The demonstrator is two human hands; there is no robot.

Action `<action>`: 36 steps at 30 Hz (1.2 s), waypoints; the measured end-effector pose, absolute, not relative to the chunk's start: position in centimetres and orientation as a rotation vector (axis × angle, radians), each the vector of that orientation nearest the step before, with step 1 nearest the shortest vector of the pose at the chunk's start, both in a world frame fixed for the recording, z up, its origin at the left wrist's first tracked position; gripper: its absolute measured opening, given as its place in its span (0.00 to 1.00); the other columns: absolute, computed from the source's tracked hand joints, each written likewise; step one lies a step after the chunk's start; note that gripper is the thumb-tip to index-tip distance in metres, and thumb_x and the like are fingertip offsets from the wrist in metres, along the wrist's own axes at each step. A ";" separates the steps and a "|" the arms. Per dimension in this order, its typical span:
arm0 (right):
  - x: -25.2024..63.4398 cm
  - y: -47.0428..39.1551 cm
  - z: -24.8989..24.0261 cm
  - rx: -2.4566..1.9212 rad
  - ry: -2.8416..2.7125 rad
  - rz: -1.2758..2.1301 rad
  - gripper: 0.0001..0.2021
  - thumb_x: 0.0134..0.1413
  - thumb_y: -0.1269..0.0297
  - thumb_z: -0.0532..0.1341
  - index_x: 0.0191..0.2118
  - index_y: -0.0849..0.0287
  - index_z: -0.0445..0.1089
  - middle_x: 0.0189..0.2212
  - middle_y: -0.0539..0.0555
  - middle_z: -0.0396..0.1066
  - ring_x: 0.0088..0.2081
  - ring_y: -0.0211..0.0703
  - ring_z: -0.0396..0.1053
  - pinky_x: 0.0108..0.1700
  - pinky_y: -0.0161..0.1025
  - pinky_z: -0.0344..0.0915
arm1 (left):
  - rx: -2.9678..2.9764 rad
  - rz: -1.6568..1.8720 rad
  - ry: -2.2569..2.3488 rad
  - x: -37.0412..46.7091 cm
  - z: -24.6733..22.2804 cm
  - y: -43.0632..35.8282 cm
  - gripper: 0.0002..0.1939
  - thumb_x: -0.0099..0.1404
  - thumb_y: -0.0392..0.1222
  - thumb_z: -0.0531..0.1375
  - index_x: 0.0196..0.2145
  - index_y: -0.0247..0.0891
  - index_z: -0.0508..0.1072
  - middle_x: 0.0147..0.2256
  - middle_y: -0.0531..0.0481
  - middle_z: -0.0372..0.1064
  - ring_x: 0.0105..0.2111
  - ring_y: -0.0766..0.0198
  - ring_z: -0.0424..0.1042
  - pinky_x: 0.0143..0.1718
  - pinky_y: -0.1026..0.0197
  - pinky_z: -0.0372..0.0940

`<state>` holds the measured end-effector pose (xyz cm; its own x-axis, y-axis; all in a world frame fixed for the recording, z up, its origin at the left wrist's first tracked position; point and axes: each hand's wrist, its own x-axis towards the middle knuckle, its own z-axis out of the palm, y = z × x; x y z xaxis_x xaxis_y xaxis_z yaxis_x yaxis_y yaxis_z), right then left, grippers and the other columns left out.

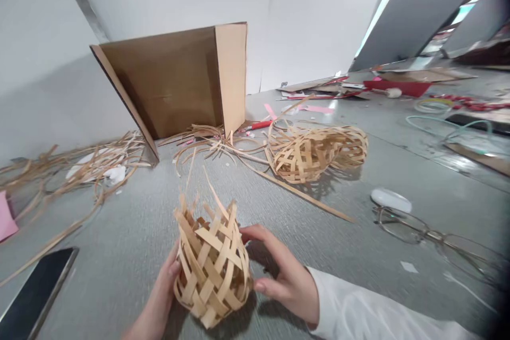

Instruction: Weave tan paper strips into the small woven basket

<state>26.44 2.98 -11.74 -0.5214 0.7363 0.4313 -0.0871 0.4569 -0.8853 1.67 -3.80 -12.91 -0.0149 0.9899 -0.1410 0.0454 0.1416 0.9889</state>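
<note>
A small woven basket (213, 271) of pale bamboo-like strips is at the bottom centre, with loose strip ends sticking up from its top. My left hand (161, 289) holds its left side, the thumb against the weave and the other fingers mostly hidden. On the right side, my right hand (281, 271) has its thumb and index finger curved against the basket. The basket's far side is out of sight. Farther back on the table lies another woven piece (303, 156), narrowed in the middle, with a long flat strip (303, 195) in front of it.
An open cardboard box (231, 74) stands behind, with tangled strips (107, 162) to its left. A phone (37, 295) lies at the left edge. To the right are a white oval object (391, 200) and eyeglasses (432, 235). Red and pink scraps litter the back.
</note>
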 end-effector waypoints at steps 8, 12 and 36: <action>27.2 1.7 -10.5 -0.545 -1.724 0.911 0.22 0.61 0.49 0.56 0.56 0.52 0.57 0.40 0.55 0.64 0.40 0.46 0.65 0.42 0.44 0.67 | 1.069 1.050 1.270 4.5 -11.1 -4.7 0.27 0.64 0.64 0.46 0.51 0.50 0.72 0.49 0.49 0.74 0.56 0.47 0.66 0.56 0.44 0.62; 27.2 1.6 -9.7 -0.599 -1.758 0.867 0.16 0.60 0.59 0.59 0.53 0.53 0.63 0.37 0.53 0.64 0.36 0.44 0.65 0.39 0.42 0.68 | 1.116 1.037 1.412 4.4 -11.0 -5.0 0.27 0.64 0.65 0.47 0.47 0.49 0.75 0.52 0.50 0.72 0.60 0.48 0.60 0.59 0.45 0.58; 27.2 0.6 -9.8 -0.546 -1.931 0.709 0.09 0.62 0.66 0.58 0.46 0.61 0.68 0.36 0.57 0.67 0.37 0.43 0.67 0.38 0.39 0.70 | 2.314 1.236 1.492 7.5 -8.7 -4.5 0.17 0.62 0.44 0.59 0.46 0.41 0.59 0.54 0.36 0.55 0.57 0.49 0.58 0.48 0.48 0.68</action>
